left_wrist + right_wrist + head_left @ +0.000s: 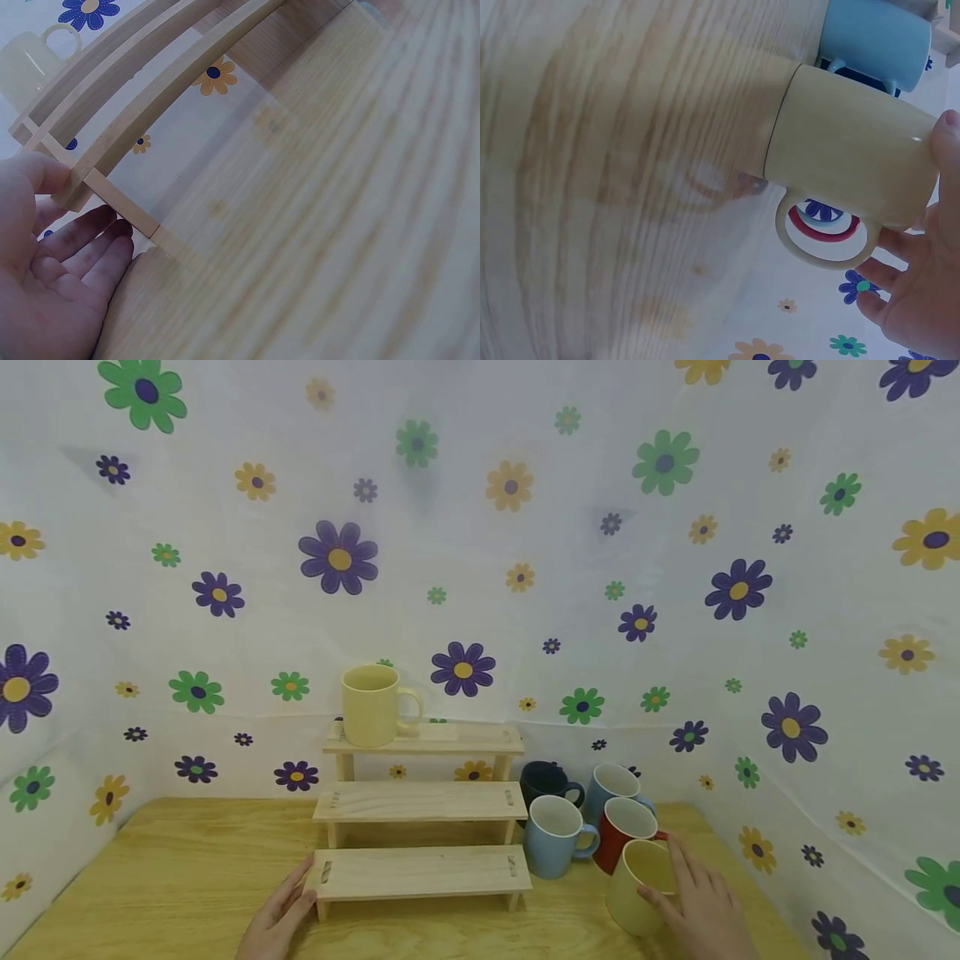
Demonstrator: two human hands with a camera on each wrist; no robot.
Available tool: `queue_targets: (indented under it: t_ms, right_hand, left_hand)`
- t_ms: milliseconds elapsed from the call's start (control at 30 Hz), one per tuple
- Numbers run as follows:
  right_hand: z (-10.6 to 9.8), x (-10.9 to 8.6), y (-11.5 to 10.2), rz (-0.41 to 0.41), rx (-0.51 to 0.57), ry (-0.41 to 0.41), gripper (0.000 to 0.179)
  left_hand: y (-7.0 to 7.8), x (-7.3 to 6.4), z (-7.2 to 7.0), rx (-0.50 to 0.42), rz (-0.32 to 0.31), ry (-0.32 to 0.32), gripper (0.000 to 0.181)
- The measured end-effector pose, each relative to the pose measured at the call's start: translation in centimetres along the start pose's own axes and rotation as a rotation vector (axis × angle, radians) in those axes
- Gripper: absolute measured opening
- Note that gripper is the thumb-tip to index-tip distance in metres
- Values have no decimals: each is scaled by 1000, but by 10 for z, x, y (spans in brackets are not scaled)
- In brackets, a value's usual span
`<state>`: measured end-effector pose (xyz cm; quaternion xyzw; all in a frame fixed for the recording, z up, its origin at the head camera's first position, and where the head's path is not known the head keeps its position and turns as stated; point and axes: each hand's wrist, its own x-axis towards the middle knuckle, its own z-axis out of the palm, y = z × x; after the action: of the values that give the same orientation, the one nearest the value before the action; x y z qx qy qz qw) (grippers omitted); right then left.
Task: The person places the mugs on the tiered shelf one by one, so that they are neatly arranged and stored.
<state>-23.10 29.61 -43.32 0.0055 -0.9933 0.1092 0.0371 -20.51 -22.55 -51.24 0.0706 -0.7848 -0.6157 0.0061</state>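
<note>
A three-step wooden stand [423,870] stands on the table, with a pale yellow mug [369,706] upright on its top step. At the left end of the lowest step is my left hand [281,910]. Its thumb touches the board's end, and its loosely extended fingers [90,240] lie beside the leg in the left wrist view. My right hand [705,893] grips a second yellow mug [633,893] by its rim, thumb on the near side and fingers on the far side. This mug is upright, its handle [829,262] visible in the right wrist view.
Behind the gripped mug, a red mug [613,843], a light blue mug [551,843], another blue mug [600,797] and a dark navy mug [534,779] cluster right of the stand. Flower-printed white cloth [450,527] encloses the wooden table [165,860] at the back and sides.
</note>
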Motion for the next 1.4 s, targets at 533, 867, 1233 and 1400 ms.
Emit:
queue_targets:
  t_ms: [533,867,1233,1400]
  right_hand:
    - [3,6,9,36,49,-70,109]
    - [3,9,14,48,206,-96,113]
    - [12,-1,19,57,436,-85,99]
    - [17,-6,21,34,522,-30,93]
  left_hand:
    - [0,2,0,21,7,-10,74]
    - [-1,0,1,-6,-8,-15,78]
    - [-2,1,-1,7,11,-23,71]
    - [-1,0,0,2,23,-26,69]
